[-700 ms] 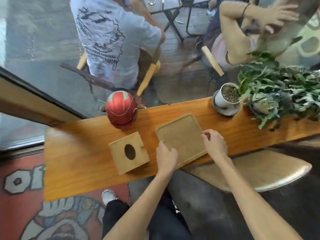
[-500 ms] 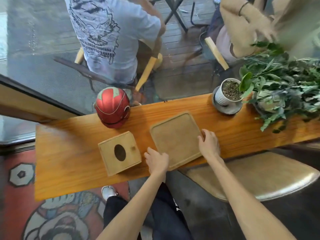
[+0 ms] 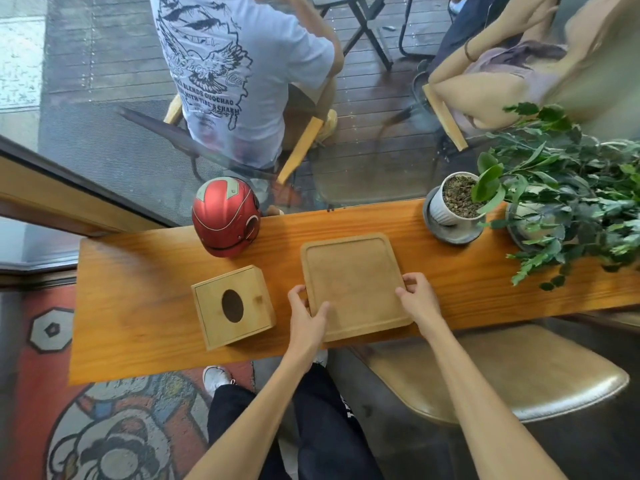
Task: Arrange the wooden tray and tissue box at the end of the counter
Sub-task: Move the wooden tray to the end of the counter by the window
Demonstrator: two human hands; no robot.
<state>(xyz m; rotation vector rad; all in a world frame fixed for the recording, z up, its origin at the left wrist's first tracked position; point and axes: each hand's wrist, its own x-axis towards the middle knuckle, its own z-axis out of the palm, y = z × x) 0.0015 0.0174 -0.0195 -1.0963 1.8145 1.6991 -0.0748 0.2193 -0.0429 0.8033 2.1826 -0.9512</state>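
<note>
Squared up since 0.7 s ago: wooden tray (image 3: 353, 282), earlier skewed on counter (image 3: 138, 271), edges closer to parallel with counter front. Slid along tray edges too: both hands. Left hand (image 3: 306, 317) clamped on tray's near-left edge, thumb on top surface, fingers curled round the side. Right hand (image 3: 417, 296) pinching tray's right edge near the front corner, fingertips over the rim. Tray flat on counter, near corner poking slightly past front edge. Tissue box (image 3: 232, 306) just left of tray, apart from it, not touched, oval slot facing up, rotated a bit relative to counter edge. Red helmet (image 3: 225, 216) behind box at the glass side, close to tray's far-left corner but not touching. White plant pot (image 3: 450, 202) on a grey saucer (image 3: 450, 235) further right, well apart from tray, leafy plant (image 3: 568, 206) beyond that. Tan stool seat (image 3: 502, 375) under counter on right. Left end of counter bare wood.
</note>
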